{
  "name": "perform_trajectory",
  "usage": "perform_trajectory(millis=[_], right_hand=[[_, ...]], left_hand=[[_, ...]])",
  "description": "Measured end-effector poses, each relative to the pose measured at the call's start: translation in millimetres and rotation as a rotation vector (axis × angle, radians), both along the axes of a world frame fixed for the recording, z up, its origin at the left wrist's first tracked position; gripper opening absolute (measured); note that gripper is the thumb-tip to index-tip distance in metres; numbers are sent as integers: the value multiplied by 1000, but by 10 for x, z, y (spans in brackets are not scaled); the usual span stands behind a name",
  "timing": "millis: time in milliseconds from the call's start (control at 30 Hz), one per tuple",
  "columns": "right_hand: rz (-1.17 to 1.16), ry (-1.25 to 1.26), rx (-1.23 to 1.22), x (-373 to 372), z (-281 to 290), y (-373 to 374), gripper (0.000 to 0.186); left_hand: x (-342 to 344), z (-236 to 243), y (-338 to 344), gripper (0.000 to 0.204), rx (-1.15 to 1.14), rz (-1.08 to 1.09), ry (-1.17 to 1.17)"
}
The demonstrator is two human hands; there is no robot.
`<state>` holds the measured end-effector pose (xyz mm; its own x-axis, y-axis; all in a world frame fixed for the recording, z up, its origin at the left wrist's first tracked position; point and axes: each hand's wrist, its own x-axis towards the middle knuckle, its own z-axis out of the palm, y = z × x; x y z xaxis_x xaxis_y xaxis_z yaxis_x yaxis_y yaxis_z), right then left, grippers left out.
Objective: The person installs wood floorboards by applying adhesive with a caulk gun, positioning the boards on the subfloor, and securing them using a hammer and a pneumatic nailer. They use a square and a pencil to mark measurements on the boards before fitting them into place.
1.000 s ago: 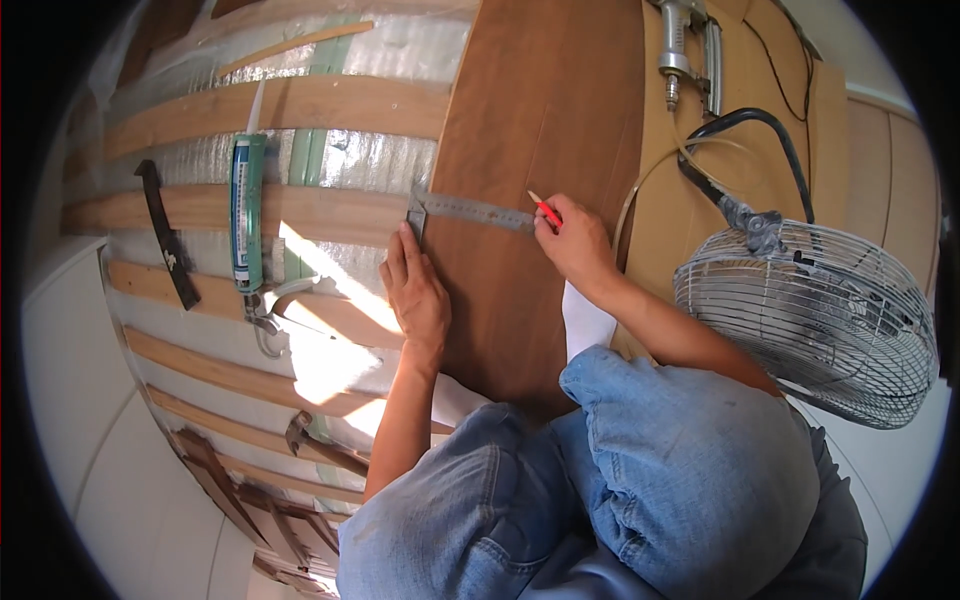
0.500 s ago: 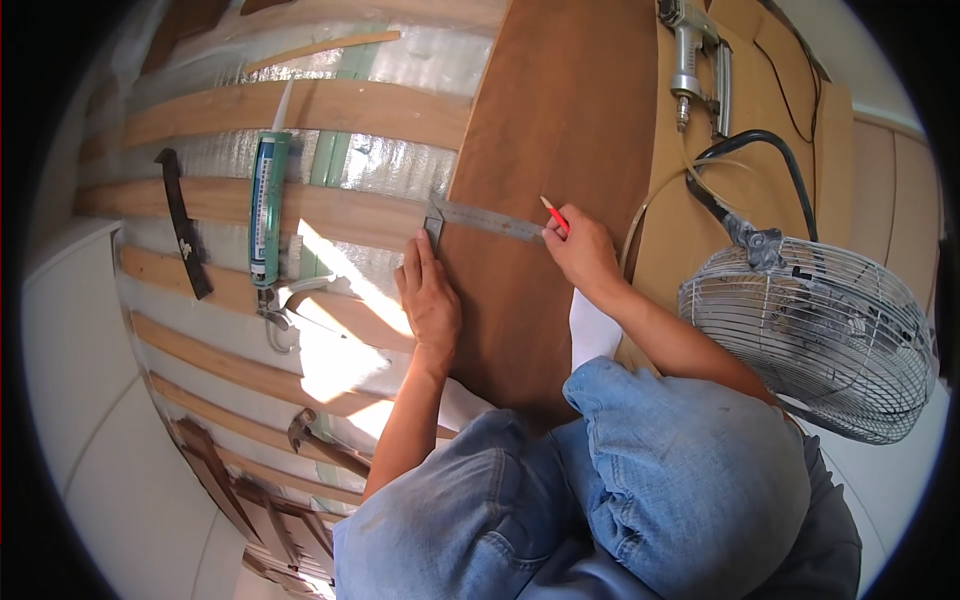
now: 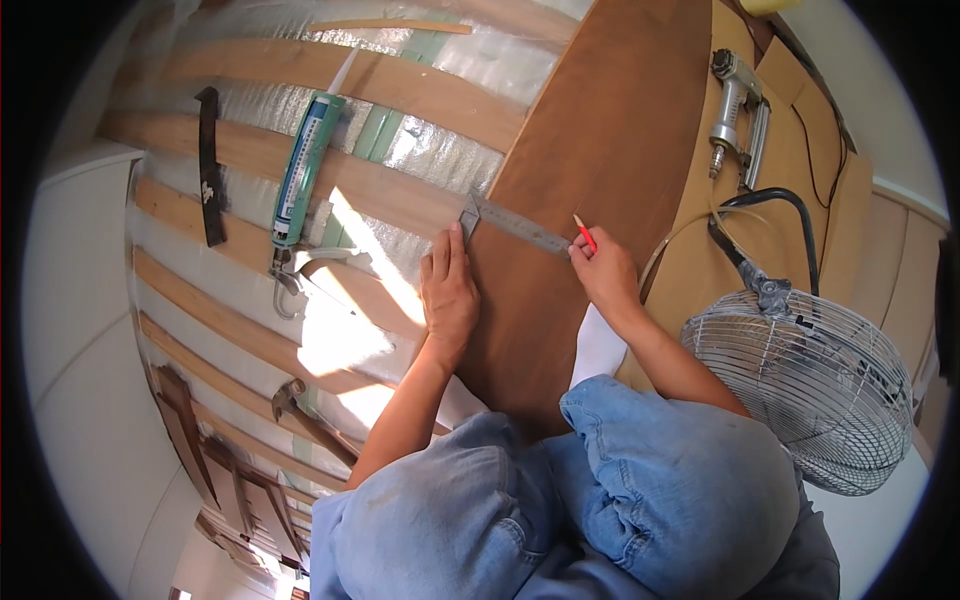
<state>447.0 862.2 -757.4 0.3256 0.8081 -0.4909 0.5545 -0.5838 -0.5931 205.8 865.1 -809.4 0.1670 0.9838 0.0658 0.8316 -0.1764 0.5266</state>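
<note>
A metal try square (image 3: 522, 226) lies across a long brown wooden board (image 3: 610, 120), its thicker stock along the board's left edge. My left hand (image 3: 450, 300) holds the stock there with its fingertips, the fingers stretched forward. In my right hand (image 3: 607, 272) a red pencil (image 3: 587, 238) is pinched, its tip pointing up and away from the board's surface. The same hand's fingertips touch the free end of the square's blade. My knees in blue jeans and white-socked feet are at the board's near end.
Left of the board, wooden battens (image 3: 400, 200) run over silvery sheeting. On them lie a caulking gun with a green tube (image 3: 305, 165), a dark pry bar (image 3: 210, 165) and a hammer (image 3: 305, 415). To the right are a nail gun (image 3: 735, 105) with hose and a wire-caged fan (image 3: 805, 385).
My view has shifted and tilted, so the scene sits farther right and the board leans more. Both hands keep their places on the square, and the pencil stays in my right hand.
</note>
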Motion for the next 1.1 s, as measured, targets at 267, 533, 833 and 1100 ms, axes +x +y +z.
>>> perform_trajectory(millis=[267,533,833,1100], right_hand=[[485,-231,190,-235,212,381,16],[588,-308,384,-371,96,607,13],[637,-350,387,-460,121,620,11],[671,-363,371,-482,191,659,12]], left_hand=[[17,44,10,53,-8,8,-12],[25,25,7,54,-2,8,-34],[-16,-1,-11,52,-42,-11,-49],[-14,10,-3,55,2,-9,-11]])
